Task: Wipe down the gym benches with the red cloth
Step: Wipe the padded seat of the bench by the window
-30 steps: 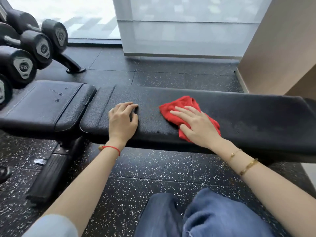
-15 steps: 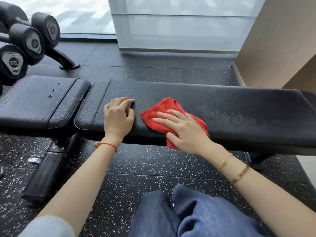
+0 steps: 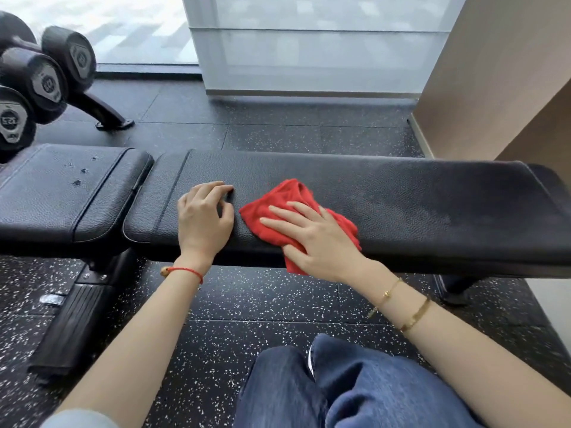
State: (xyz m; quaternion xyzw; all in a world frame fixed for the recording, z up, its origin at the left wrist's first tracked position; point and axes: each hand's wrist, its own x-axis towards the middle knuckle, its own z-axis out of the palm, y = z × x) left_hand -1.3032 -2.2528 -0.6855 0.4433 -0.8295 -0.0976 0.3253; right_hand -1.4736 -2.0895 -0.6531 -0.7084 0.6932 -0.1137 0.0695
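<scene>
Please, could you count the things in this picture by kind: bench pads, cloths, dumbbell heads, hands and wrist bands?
Bench pads: 2, the long pad and the seat pad
Red cloth: 1
Dumbbell heads in view: 4, for example
Hands: 2, left hand, right hand
Wrist bands: 3, one red string, two gold bracelets
Total: 12

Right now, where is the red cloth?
Head view, centre: the red cloth lies on the long bench pad, pressed under the right hand, just right of the left hand.
</scene>
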